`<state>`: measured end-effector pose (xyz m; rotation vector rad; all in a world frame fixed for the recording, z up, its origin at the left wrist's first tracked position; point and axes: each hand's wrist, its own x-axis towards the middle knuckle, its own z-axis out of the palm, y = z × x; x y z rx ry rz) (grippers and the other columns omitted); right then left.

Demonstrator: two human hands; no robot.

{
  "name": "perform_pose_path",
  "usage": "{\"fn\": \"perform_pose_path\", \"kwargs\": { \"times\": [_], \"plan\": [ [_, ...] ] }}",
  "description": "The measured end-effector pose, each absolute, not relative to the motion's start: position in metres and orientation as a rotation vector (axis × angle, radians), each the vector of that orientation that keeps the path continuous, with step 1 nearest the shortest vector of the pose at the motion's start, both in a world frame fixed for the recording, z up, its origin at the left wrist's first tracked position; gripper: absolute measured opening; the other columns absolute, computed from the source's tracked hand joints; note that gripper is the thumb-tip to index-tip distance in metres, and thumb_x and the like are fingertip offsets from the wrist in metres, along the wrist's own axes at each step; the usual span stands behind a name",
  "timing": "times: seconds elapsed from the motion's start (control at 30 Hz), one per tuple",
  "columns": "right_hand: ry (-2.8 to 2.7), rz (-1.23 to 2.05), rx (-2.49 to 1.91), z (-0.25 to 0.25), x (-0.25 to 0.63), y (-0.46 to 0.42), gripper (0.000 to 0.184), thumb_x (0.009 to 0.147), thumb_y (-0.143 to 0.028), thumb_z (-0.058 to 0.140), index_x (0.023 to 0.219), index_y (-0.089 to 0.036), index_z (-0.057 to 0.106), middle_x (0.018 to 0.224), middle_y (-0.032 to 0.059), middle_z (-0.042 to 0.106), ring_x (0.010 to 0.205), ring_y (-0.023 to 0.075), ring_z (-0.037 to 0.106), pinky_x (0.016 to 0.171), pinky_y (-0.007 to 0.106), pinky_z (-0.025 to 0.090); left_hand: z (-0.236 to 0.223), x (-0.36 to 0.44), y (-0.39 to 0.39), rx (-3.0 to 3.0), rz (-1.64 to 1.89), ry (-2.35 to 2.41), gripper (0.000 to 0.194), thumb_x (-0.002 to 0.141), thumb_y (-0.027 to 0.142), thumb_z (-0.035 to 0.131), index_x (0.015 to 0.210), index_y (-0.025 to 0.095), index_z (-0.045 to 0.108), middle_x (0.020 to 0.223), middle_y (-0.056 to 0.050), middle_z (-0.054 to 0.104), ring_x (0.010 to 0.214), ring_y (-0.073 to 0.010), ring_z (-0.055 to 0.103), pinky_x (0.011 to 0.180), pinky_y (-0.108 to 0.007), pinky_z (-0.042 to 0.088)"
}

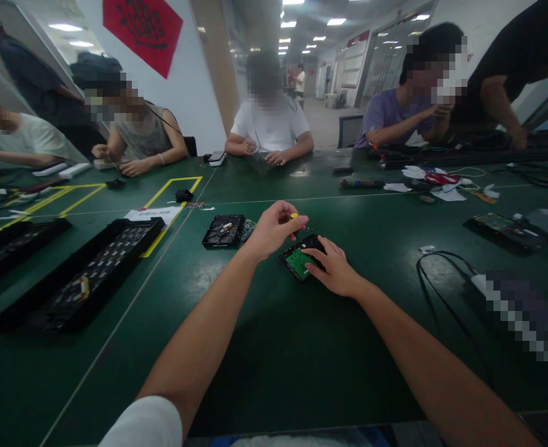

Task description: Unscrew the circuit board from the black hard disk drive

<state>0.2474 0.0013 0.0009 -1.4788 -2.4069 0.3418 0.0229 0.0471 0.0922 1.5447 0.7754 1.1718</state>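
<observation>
My left hand [278, 228] is closed in a pinch around a small tool with a yellow end [294, 216]; the rest of the tool is mostly hidden by the fingers. Just below it lies a hard drive [297, 264], its green circuit board facing up in a black casing. My right hand [332, 267] grips this drive from the right, thumb and fingers resting across the board and along the far edge. To the left of my left hand sit a black drive-like unit [223, 231] with small parts on top and a loose circuit board [248, 230].
Long black trays [110, 273] stand on the left of the green table [274, 366]. On the right are a cable [423, 273], another circuit-board device [507, 233] and a blurred-out object [520, 316]. Several people sit across the table, with wrappers [442, 180] near the far right.
</observation>
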Motion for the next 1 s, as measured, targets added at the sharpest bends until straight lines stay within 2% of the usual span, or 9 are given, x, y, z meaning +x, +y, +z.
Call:
{"fn": "perform_pose_path", "kwargs": {
  "times": [0.2, 0.3, 0.5, 0.67, 0.87, 0.93, 1.0],
  "plan": [
    [-2.407, 0.317, -1.477, 0.0006, 0.2450, 0.0015, 0.051, 0.108, -0.053, 0.046, 0.156, -0.036, 0.051, 0.174, 0.0119, 0.025, 0.160, 0.0382, 0.021, 0.124, 0.062, 0.021, 0.0940, 0.0180, 0.0515, 1.475, 1.049, 0.686, 0.040, 0.099, 0.054, 0.061, 0.106, 0.016, 0.071, 0.094, -0.008, 0.070, 0.086, -0.0175, 0.067, 0.061, -0.023, 0.052],
    [-2.408, 0.327, -1.475, 0.0010, 0.2441, 0.0011, 0.051, 0.108, -0.053, 0.046, 0.156, -0.035, 0.052, 0.174, 0.0124, 0.025, 0.160, 0.0392, 0.021, 0.124, 0.063, 0.022, 0.0946, 0.0158, 0.0522, 1.451, 1.047, 0.688, 0.036, 0.096, 0.051, 0.066, 0.100, 0.016, 0.072, 0.092, -0.008, 0.069, 0.086, -0.0174, 0.066, 0.061, -0.023, 0.052],
    [-2.405, 0.336, -1.471, 0.0006, 0.2463, 0.0014, 0.050, 0.108, -0.054, 0.047, 0.155, -0.038, 0.051, 0.175, 0.0109, 0.023, 0.160, 0.0385, 0.021, 0.124, 0.063, 0.021, 0.0952, 0.0185, 0.0485, 1.525, 1.208, 0.886, 0.035, 0.084, 0.045, 0.083, 0.084, 0.016, 0.063, 0.079, -0.003, 0.065, 0.065, -0.0104, 0.058, 0.054, -0.021, 0.049],
    [-2.414, 0.357, -1.482, 0.0022, 0.2468, 0.0015, 0.050, 0.108, -0.052, 0.047, 0.156, -0.038, 0.050, 0.176, 0.0098, 0.022, 0.161, 0.0381, 0.017, 0.124, 0.064, 0.021, 0.0974, 0.0198, 0.0465, 1.574, 1.134, 0.753, 0.030, 0.089, 0.040, 0.079, 0.095, 0.017, 0.061, 0.088, -0.006, 0.072, 0.077, -0.0147, 0.067, 0.055, -0.021, 0.050],
    [-2.409, 0.349, -1.488, 0.0044, 0.2453, -0.0001, 0.051, 0.107, -0.053, 0.047, 0.156, -0.037, 0.050, 0.176, 0.0104, 0.022, 0.160, 0.0395, 0.020, 0.124, 0.063, 0.021, 0.0966, 0.0174, 0.0502, 1.525, 1.058, 0.691, 0.032, 0.097, 0.046, 0.064, 0.101, 0.015, 0.072, 0.096, -0.009, 0.071, 0.087, -0.0173, 0.068, 0.059, -0.022, 0.052],
    [-2.412, 0.347, -1.487, 0.0047, 0.2453, -0.0004, 0.052, 0.108, -0.053, 0.046, 0.156, -0.036, 0.050, 0.175, 0.0111, 0.023, 0.160, 0.0392, 0.020, 0.124, 0.063, 0.022, 0.0960, 0.0171, 0.0508, 1.462, 1.056, 0.670, 0.032, 0.096, 0.045, 0.065, 0.102, 0.015, 0.072, 0.099, -0.010, 0.071, 0.091, -0.0191, 0.069, 0.061, -0.024, 0.054],
    [-2.414, 0.353, -1.485, 0.0044, 0.2457, -0.0003, 0.052, 0.108, -0.054, 0.046, 0.156, -0.036, 0.050, 0.175, 0.0110, 0.023, 0.160, 0.0391, 0.020, 0.124, 0.063, 0.022, 0.0957, 0.0174, 0.0505, 1.481, 1.089, 0.706, 0.030, 0.093, 0.044, 0.071, 0.097, 0.014, 0.071, 0.095, -0.009, 0.071, 0.085, -0.0174, 0.068, 0.061, -0.024, 0.055]
  ]
}}
